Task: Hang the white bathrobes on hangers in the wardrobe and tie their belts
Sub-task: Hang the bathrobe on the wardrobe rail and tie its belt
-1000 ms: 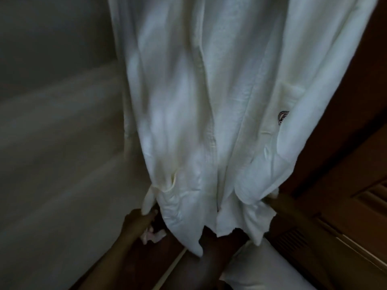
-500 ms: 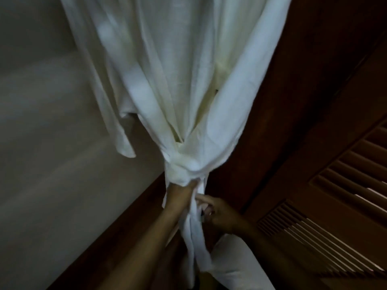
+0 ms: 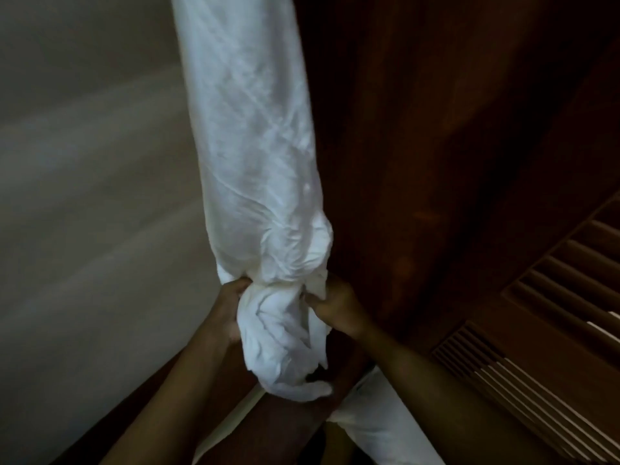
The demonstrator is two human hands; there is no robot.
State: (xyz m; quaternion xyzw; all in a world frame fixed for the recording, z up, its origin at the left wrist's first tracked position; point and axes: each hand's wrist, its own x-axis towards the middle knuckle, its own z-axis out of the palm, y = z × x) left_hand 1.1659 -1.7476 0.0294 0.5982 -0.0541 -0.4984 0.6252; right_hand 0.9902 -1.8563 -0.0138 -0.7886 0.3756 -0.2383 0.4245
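Head view: white bathrobe (image 3: 255, 146) hangs from top centre of frame, bunched into a narrow column and cinched tight just below mid-frame, with a wad of fabric under the cinch. Left hand (image 3: 225, 308) is on the left of the cinch, fingers curled into the cloth. Right hand (image 3: 337, 305) is on the right side, fingers closed on a fold. Can't separate belt from robe fabric. Pale wall (image 3: 84, 196) fills the left, dark wood panel (image 3: 453, 129) sits right behind the robe, louvred door (image 3: 563, 330) lower right. Forearms cover the bottom centre; another white cloth (image 3: 379, 427) shows below the right forearm, kind unclear.
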